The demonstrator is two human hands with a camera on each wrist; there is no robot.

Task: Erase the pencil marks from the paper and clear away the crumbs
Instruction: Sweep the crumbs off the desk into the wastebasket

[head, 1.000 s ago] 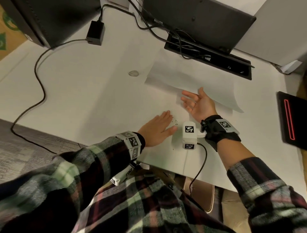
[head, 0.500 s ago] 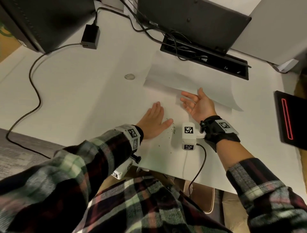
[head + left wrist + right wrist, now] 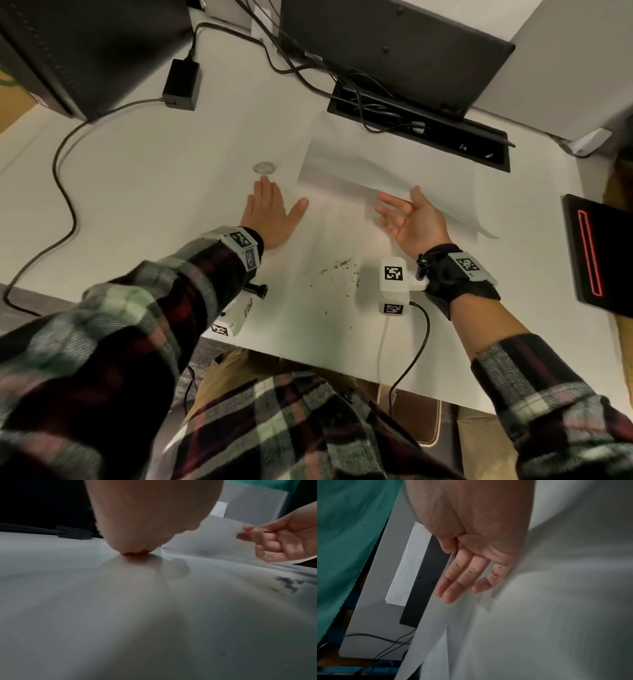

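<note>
My left hand (image 3: 270,212) lies flat, palm down, on the white desk (image 3: 154,192), fingers straight and pointing away from me; it holds nothing. In the left wrist view the heel of my left hand (image 3: 137,520) touches the surface. Dark eraser crumbs (image 3: 342,269) (image 3: 288,582) lie scattered on the desk between my wrists. My right hand (image 3: 407,216) (image 3: 467,568) holds the near edge of the white paper (image 3: 383,164) (image 3: 214,536) (image 3: 426,622) lifted, fingers under it and thumb over the edge. No pencil marks can be made out on the sheet.
Two dark monitors (image 3: 387,44) stand at the back with a black cable tray (image 3: 428,133) and a power brick (image 3: 181,85) with cords. A black device with a red outline (image 3: 596,257) lies at the right. A small round spot (image 3: 263,168) sits ahead of my left fingertips.
My left hand has slid away from me and to the left, off the spot by my right wrist, leaving the crumbs uncovered. My right hand has stayed in place with the paper.
</note>
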